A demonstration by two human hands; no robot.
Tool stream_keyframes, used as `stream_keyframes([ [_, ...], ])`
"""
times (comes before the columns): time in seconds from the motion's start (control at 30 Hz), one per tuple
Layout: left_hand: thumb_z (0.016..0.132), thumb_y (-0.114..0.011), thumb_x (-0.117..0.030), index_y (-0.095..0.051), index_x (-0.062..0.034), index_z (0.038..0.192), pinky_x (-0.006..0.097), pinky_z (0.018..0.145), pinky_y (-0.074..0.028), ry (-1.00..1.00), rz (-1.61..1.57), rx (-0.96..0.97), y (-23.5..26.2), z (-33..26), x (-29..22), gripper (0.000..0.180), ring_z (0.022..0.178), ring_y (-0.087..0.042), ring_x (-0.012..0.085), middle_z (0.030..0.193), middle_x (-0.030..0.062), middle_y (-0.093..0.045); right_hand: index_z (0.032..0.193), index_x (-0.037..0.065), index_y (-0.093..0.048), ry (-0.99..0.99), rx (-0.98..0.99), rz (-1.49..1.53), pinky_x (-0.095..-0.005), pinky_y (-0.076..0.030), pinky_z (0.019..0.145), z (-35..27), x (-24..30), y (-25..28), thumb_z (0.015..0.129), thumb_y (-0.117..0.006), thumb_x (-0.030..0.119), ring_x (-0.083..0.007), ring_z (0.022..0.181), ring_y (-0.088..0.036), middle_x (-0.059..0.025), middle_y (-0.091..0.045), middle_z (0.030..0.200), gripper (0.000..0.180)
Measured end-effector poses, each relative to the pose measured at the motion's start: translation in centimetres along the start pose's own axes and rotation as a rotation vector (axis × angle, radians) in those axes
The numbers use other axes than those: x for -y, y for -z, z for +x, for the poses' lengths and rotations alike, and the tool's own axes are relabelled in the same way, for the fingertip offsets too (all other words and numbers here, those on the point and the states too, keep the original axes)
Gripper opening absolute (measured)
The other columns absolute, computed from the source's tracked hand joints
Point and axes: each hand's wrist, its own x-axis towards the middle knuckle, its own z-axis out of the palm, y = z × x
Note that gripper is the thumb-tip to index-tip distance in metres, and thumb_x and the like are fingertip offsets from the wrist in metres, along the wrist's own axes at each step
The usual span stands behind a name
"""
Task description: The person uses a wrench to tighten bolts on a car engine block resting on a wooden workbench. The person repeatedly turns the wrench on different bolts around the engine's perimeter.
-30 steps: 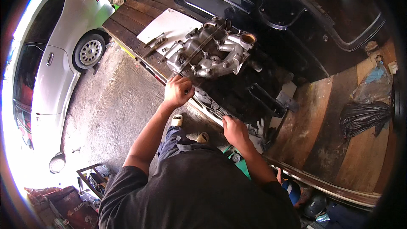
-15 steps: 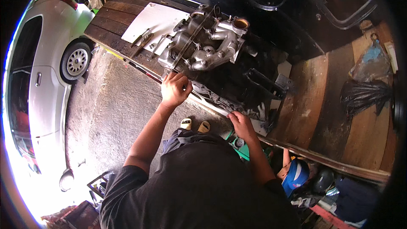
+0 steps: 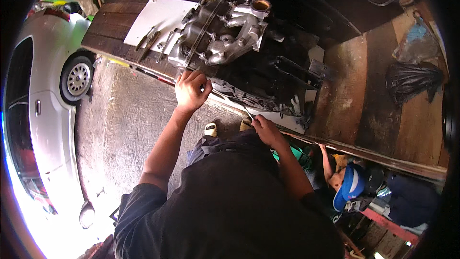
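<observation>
**Two hands at an engine on a plank bed**

Rough concrete floor (image 3: 120,129) runs under a dark plank bed (image 3: 112,29), and on that bed sits the engine (image 3: 225,38), its pale cast manifold on top and a dark block beneath. Everything else is placed from that engine.

At the engine's near edge, just below the manifold, the left hand (image 3: 190,90) is curled in a loose fist against the metal; what it grips, if anything, I cannot tell. Nearer the person than the engine, at the bed's rim, the right hand (image 3: 267,132) is closed around the end of a thin rod (image 3: 229,100), which slants up from it toward the left hand and the engine's lower edge.

Left of the engine, a white sheet (image 3: 158,17) lies on the planks with a few long tools (image 3: 148,38) on it. Far left of the engine, down on the floor, stands a silver car (image 3: 43,105). Right of the engine, a black bag (image 3: 412,81) rests on bare wood. Below and right of the engine, under the bed's rim, a blue cap (image 3: 352,184) shows on another person.
</observation>
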Motion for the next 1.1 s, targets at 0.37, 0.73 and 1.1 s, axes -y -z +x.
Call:
stream_keyframes([
  [0.37, 0.073, -0.069, -0.011, -0.061, -0.0072, 0.074, 0.040, 0.086, -0.041, 0.196, 0.037, -0.121, -0.1, -1.7, -2.0, 0.009, 0.095, -0.056, 0.0277, 0.101, 0.0054, -0.063, 0.102, 0.002, -0.053, 0.087, 0.247, -0.102, -0.0470, -0.047, 0.072, 3.2, -1.2, 3.1, 0.096, -0.048, 0.031, -0.0420, 0.084, -0.061, -0.0228, -0.064, 0.085, 0.031],
  [0.73, 0.072, -0.070, -0.011, -0.063, -0.0101, 0.076, 0.043, 0.092, -0.039, 0.248, 0.184, -0.157, -1.7, -2.7, -2.8, 0.007, 0.105, -0.054, 0.0292, 0.113, 0.0069, -0.060, 0.102, 0.001, -0.053, 0.320, 0.142, -0.272, -0.0494, -0.048, 0.073, 4.9, -2.8, 2.3, 0.096, -0.045, 0.030, -0.0421, 0.084, -0.062, -0.0248, -0.065, 0.087, 0.031],
  [1.1, 0.070, -0.070, -0.013, -0.062, -0.0110, 0.075, 0.044, 0.094, -0.037, 0.162, 0.139, -0.108, -1.3, -3.2, -1.9, 0.010, 0.109, -0.051, 0.0273, 0.114, 0.0038, -0.058, 0.102, 0.002, -0.056, 0.301, 0.013, -0.250, -0.0508, -0.048, 0.069, 4.7, -1.7, 1.3, 0.096, -0.046, 0.030, -0.0430, 0.078, -0.063, -0.0244, -0.064, 0.078, 0.030],
])
